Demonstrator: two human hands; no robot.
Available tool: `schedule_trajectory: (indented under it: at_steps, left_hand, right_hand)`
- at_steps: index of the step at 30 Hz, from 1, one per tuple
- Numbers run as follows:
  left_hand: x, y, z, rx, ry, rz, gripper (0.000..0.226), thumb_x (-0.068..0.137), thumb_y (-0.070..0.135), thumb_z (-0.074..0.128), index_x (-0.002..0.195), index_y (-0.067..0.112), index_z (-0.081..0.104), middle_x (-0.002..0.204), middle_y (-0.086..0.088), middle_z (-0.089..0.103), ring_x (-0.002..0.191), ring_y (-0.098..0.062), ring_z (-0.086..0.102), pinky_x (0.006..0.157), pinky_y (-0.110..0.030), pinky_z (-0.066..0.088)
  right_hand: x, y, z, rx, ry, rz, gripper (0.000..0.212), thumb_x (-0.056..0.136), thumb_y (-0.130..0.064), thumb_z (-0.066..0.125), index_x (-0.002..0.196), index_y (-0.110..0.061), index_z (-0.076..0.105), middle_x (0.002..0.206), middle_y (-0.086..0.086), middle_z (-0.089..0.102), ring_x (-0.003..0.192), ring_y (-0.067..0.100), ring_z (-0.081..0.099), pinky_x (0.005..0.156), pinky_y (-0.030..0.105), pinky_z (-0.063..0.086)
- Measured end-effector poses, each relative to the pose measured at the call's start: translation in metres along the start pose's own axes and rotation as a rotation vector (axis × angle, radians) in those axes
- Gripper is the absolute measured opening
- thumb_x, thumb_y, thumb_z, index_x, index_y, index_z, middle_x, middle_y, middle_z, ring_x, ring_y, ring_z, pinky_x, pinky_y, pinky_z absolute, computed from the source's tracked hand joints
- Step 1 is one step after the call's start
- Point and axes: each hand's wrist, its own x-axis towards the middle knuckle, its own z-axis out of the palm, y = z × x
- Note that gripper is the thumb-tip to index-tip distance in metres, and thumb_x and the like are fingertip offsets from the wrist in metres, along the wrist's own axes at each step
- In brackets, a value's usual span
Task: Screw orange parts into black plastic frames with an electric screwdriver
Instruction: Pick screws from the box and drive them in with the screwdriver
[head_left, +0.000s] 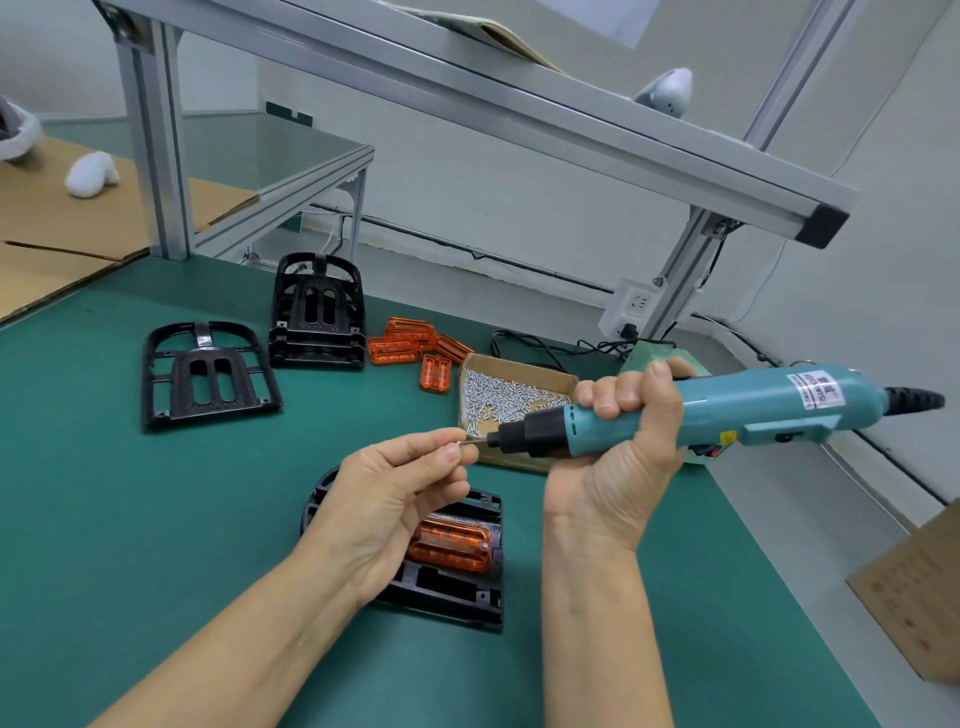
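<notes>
Hands (395, 499) (623, 447) join screw (460, 442) to teal screwdriver (701, 410).

near centre: frame (457, 592) on counter (130, 509) | far left: lone frame (208, 376) | right of it: frame stack (317, 312) | further right: loose parts (410, 345), then screw box (511, 389)

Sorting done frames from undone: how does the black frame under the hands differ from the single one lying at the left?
The near frame has an orange part seated in its centre; the left frame shows two open slots there. The near frame is partly hidden by the left hand; the left frame lies uncovered. Both lie flat on the green mat.
</notes>
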Motion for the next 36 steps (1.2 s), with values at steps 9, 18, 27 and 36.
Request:
schedule_trajectory:
  at_steps: [9, 18, 27, 36]
  left_hand:
    - [-0.001, 0.004, -0.003, 0.080, -0.032, 0.036, 0.015, 0.064, 0.006, 0.068, 0.076, 0.007, 0.077, 0.081, -0.013, 0.073, 0.061, -0.011, 0.064, 0.056, -0.021, 0.055]
    - [0.000, 0.026, -0.018, 0.491, 0.084, 0.222, 0.039, 0.072, 0.000, 0.073, 0.100, 0.027, 0.073, 0.099, 0.005, 0.072, 0.070, -0.007, 0.054, 0.057, -0.019, 0.044]
    - [-0.006, 0.032, -0.025, 0.957, -0.077, 0.289, 0.029, 0.072, 0.005, 0.078, 0.088, 0.030, 0.076, 0.069, 0.027, 0.061, 0.059, 0.007, 0.046, 0.061, -0.010, 0.035]
    - [-0.005, 0.023, -0.020, 0.785, -0.085, 0.208, 0.016, 0.077, 0.007, 0.074, 0.084, 0.020, 0.078, 0.079, 0.005, 0.075, 0.077, -0.008, 0.070, 0.072, -0.018, 0.052]
  right_hand:
    - [0.002, 0.009, -0.004, 0.016, -0.131, -0.019, 0.012, 0.082, -0.010, 0.055, 0.088, -0.019, 0.053, 0.053, -0.007, 0.040, 0.043, 0.006, 0.039, 0.048, 0.020, 0.040]
    - [0.006, 0.006, -0.004, -0.030, -0.240, 0.036, 0.014, 0.082, -0.010, 0.057, 0.091, -0.019, 0.052, 0.055, -0.008, 0.041, 0.045, 0.007, 0.040, 0.050, 0.021, 0.041]
    - [0.000, 0.016, -0.012, -0.109, -0.293, 0.110, 0.015, 0.082, -0.007, 0.055, 0.092, -0.018, 0.053, 0.054, -0.007, 0.041, 0.045, 0.007, 0.040, 0.050, 0.021, 0.041]
    - [0.002, 0.011, -0.005, -0.055, -0.279, 0.097, 0.014, 0.083, -0.008, 0.054, 0.090, -0.020, 0.052, 0.053, -0.009, 0.042, 0.044, 0.005, 0.041, 0.050, 0.020, 0.041]
